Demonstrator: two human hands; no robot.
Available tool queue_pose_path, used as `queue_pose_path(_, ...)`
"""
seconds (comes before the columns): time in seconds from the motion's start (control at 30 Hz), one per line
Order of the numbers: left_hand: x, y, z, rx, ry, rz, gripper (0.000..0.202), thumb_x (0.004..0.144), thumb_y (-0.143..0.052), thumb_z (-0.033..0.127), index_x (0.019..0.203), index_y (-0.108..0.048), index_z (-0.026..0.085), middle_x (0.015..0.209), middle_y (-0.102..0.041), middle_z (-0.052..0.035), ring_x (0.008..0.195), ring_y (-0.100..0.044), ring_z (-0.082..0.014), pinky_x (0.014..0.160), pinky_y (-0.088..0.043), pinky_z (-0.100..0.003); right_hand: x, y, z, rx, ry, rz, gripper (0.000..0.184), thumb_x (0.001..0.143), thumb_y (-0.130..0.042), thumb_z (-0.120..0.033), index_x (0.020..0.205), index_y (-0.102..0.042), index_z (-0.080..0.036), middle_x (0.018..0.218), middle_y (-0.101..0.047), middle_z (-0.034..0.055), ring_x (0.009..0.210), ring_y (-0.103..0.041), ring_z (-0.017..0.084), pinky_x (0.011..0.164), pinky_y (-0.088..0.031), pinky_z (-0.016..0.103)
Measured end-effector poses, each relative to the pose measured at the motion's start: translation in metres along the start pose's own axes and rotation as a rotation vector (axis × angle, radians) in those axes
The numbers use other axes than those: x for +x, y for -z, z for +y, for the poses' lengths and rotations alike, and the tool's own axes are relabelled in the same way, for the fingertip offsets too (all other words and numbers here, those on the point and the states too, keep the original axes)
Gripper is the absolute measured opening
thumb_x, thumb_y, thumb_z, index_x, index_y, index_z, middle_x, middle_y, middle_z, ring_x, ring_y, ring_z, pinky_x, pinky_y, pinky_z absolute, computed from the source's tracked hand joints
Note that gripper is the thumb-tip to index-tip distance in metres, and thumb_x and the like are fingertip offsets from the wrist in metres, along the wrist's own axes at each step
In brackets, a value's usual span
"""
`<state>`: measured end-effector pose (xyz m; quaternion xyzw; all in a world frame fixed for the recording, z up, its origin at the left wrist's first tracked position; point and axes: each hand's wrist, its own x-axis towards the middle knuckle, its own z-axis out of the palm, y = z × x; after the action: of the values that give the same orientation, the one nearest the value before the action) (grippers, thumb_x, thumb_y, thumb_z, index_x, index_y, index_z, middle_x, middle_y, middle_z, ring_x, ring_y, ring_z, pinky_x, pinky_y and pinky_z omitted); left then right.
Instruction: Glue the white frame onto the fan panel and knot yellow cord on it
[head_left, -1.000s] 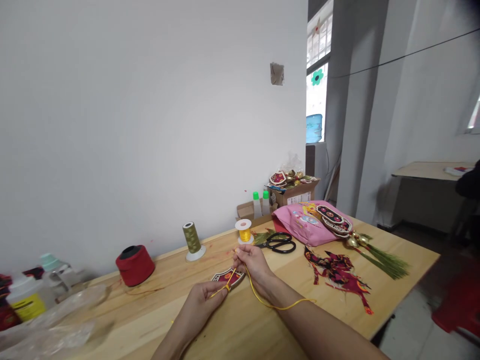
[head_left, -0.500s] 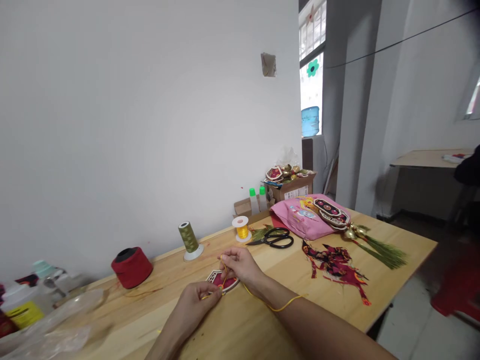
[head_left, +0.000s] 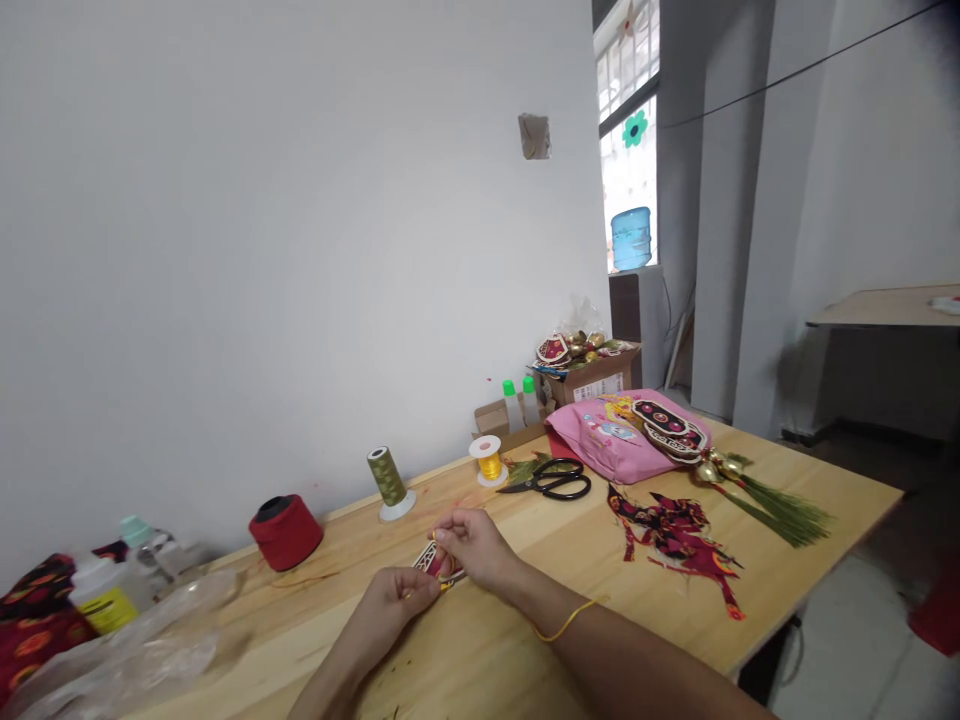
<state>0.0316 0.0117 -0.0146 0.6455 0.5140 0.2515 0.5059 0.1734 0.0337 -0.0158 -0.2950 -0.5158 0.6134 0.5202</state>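
A maroon ornament piece with a pale patterned border [head_left: 426, 557] lies on the wooden table, partly covered by my fingers. My left hand [head_left: 394, 608] pinches at its near edge, where a bit of yellow shows between thumb and forefinger. Just above and to the right, the fingertips of my right hand [head_left: 476, 548] are closed on the yellow cord, over the ornament. A loose length of that yellow cord [head_left: 564, 627] drapes across my right forearm. How the cord runs between the two hands is hidden.
Black-handled scissors [head_left: 559, 480], a yellow cord spool [head_left: 489, 462], a green thread cone [head_left: 386, 478] and a red thread cone [head_left: 286, 533] stand or lie beyond my hands. Right are fabric scraps [head_left: 679, 535], a pink bag [head_left: 600, 450] and tassels [head_left: 784, 505]. Clear plastic [head_left: 150, 650] lies left.
My right hand has come slightly lower and closer over the ornament, covering more of it. The cord stretch between the hands shows less. The view has shifted a little left.
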Motion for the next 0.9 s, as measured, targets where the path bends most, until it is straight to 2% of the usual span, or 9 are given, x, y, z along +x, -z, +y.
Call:
queue_pose_path(0.1, -0.004, -0.001, 0.004, -0.102, 0.036, -0.031, 0.035, 0.06, -0.057, 0.045, 0.062, -0.059, 0.009, 0.05, -0.056, 0.0003, 0.044, -0.044, -0.0088, 0.045, -0.028, -0.02, 0.001, 0.0, 0.001, 0.004, -0.004, 0.014, 0.025, 0.062, -0.055, -0.037, 0.069, -0.05, -0.013, 0.045, -0.049, -0.008, 0.034, -0.045, 0.005, 0.037, -0.036, 0.018)
queue_pose_path(0.23, -0.009, -0.005, 0.007, -0.13, 0.063, 0.027, 0.036, 0.058, -0.059, 0.046, 0.062, -0.061, 0.01, 0.05, -0.059, 0.0004, 0.043, -0.046, -0.0095, 0.044, -0.029, -0.02, 0.004, 0.001, 0.003, 0.018, 0.008, 0.051, 0.025, 0.063, -0.053, -0.036, 0.072, -0.05, -0.013, 0.048, -0.049, -0.0076, 0.033, -0.045, 0.005, 0.034, -0.033, 0.017)
queue_pose_path(0.47, -0.013, -0.008, 0.004, -0.169, 0.064, 0.123, 0.041, 0.051, -0.065, 0.044, 0.074, -0.065, 0.01, 0.05, -0.061, 0.0004, 0.047, -0.051, -0.0117, 0.046, -0.032, -0.02, 0.009, 0.001, 0.005, 0.037, 0.039, 0.093, 0.023, 0.064, -0.053, -0.035, 0.07, -0.051, -0.013, 0.047, -0.049, -0.0073, 0.033, -0.045, 0.005, 0.034, -0.031, 0.016)
queue_pose_path(0.77, -0.014, -0.011, 0.001, -0.164, 0.022, 0.123, 0.037, 0.058, -0.061, 0.043, 0.074, -0.066, 0.01, 0.051, -0.061, 0.0011, 0.045, -0.048, -0.0095, 0.044, -0.031, -0.019, 0.011, 0.003, 0.002, 0.059, 0.042, 0.162, 0.03, 0.064, -0.051, -0.042, 0.074, -0.051, -0.014, 0.049, -0.048, -0.0072, 0.034, -0.045, 0.006, 0.036, -0.032, 0.017)
queue_pose_path(0.9, -0.016, -0.011, 0.001, -0.164, 0.014, 0.16, 0.039, 0.055, -0.062, 0.045, 0.072, -0.065, 0.01, 0.051, -0.061, 0.001, 0.047, -0.05, -0.011, 0.046, -0.033, -0.019, 0.009, 0.005, 0.0, 0.044, 0.037, 0.176, 0.023, 0.065, -0.052, -0.036, 0.073, -0.052, -0.015, 0.051, -0.048, -0.0064, 0.037, -0.045, 0.006, 0.039, -0.033, 0.018)
